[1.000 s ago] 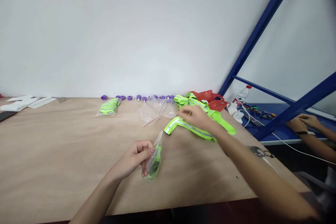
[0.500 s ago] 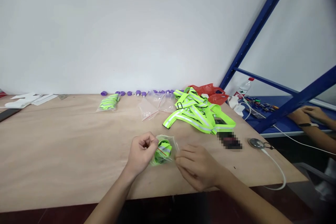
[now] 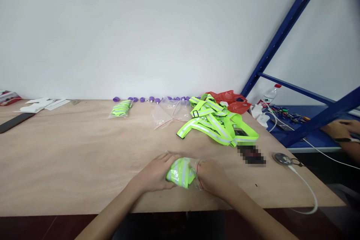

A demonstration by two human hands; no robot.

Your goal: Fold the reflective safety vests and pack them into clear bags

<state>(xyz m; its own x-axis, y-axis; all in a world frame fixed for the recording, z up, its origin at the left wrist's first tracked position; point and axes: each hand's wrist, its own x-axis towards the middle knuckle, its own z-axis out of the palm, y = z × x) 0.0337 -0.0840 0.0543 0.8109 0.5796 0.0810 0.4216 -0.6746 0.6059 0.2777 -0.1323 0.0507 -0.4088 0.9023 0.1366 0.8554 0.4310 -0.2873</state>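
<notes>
Left grip (image 3: 158, 172) partly hides the clear bag (image 3: 182, 172).

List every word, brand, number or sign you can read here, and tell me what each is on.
No text is legible.
Bottle label: markings too small to read.
Pixelated patch beside the green straps: blocked out, unreadable.
Round device: any marks too small to make out.
Bag between left hand and right hand: no lettering discernible.
</notes>
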